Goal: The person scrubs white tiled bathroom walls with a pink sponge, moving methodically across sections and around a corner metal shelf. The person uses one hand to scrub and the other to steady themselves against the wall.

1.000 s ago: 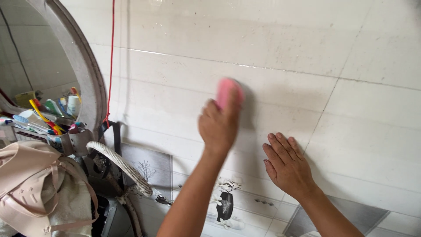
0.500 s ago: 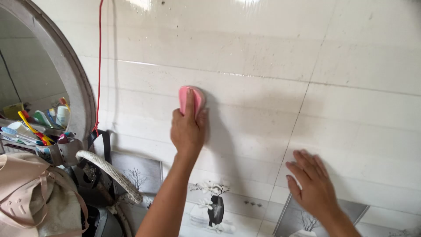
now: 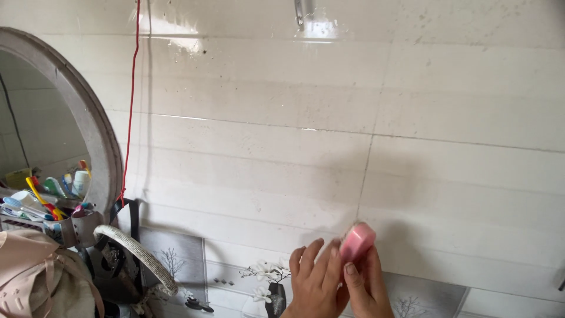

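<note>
Both my hands are together low on the white tiled wall (image 3: pixel 282 147). A pink sponge (image 3: pixel 358 240) sits against the tiles at the bottom centre. My right hand (image 3: pixel 366 288) pinches its lower end between thumb and fingers. Just left of it is my left hand (image 3: pixel 313 282), fingers spread and pointing up, the nearest finger touching or almost touching the sponge's side. Both wrists are cut off by the frame's bottom edge.
A round mirror with a grey frame (image 3: pixel 97 135) hangs at the left, with a red cord (image 3: pixel 132 100) beside it. Toothbrushes and tubes (image 3: pixel 44 194) stand on a rack below. A beige bag (image 3: pixel 41 277) and a woven handle (image 3: pixel 138 253) lie lower left. Flower-patterned tiles (image 3: pixel 259 277) run along the bottom.
My left hand brought the pink sponge down the wall and to the right. My right hand left its flat rest on the tiles and now grips the sponge.
</note>
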